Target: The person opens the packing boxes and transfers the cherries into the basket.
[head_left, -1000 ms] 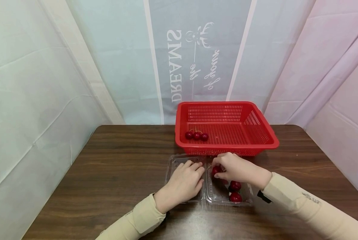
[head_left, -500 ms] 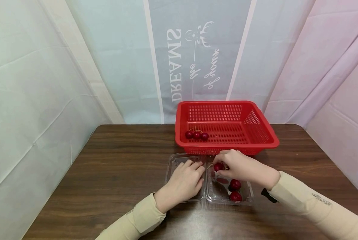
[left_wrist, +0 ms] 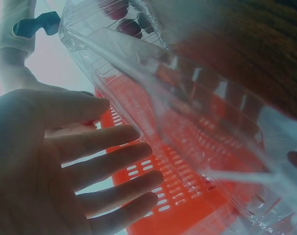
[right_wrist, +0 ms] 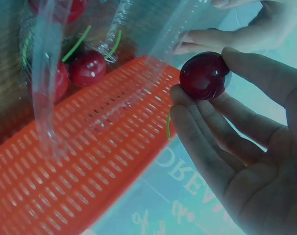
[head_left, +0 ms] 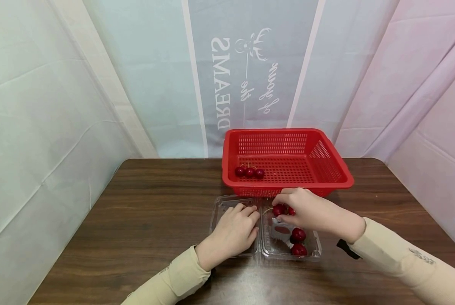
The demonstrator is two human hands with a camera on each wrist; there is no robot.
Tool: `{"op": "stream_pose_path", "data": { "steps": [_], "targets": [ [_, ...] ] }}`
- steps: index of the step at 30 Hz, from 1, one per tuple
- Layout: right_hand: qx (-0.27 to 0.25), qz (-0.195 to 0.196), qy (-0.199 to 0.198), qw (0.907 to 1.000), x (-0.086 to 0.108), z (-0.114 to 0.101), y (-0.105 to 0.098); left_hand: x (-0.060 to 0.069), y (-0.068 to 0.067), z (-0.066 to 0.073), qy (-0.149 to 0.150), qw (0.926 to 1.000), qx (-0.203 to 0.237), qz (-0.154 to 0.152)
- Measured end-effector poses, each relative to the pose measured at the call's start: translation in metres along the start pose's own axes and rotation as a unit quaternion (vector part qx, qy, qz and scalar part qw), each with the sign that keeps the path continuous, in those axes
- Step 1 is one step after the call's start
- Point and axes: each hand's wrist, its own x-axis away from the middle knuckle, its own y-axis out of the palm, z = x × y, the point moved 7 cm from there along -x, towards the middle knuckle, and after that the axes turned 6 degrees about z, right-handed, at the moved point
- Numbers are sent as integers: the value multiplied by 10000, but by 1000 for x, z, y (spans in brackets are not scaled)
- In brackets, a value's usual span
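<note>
A clear plastic clamshell box point(head_left: 273, 255) lies unfolded on the table, lid to the left. My left hand point(head_left: 233, 232) rests over its lid point(head_left: 216, 218), fingers extended; the left wrist view shows the fingers point(left_wrist: 114, 156) spread beside the plastic. With thumb and fingertips, my right hand point(head_left: 307, 210) pinches a dark red cherry point(right_wrist: 202, 76) over the far part of the box's right half. Its green stem point(right_wrist: 168, 127) shows beside my fingers. Two cherries point(head_left: 298, 234) sit near that half's right side. Another cherry point(head_left: 291, 210) shows partly behind my right hand.
Behind the box stands a red perforated basket point(head_left: 288, 185), close to its far edge. Three stemmed cherries point(head_left: 249, 172) lie in the basket's left part. Brown wooden table point(head_left: 155, 216) surrounds the box, and a printed curtain point(head_left: 174, 84) hangs behind.
My right hand, with the cherry pinched, has shifted slightly away from me and to the right. Another cherry has come into sight beside it. My left hand has stayed put.
</note>
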Motion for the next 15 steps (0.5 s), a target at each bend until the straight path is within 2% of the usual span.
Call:
{"op": "stream_pose_path", "data": {
  "steps": [15],
  "targets": [
    [194,244,106,9995,-6,0,-26,0,0,0,42,10000,2,52]
  ]
}}
